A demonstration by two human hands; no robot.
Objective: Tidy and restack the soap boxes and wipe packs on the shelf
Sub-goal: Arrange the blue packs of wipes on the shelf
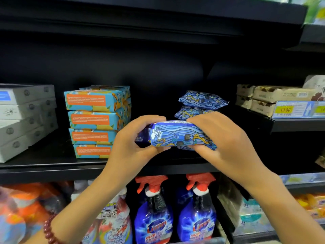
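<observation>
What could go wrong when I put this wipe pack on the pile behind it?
1. The two stacked packs are soft and rounded; the held pack may slide off them toward the shelf edge.
2. The left hand is close to the soap boxes, whose stack looks staggered; a nudge could topple it.

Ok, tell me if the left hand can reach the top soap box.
Probably, once it lets go: the left hand grips the wipe pack, but nothing stands between it and the top soap box.
</observation>
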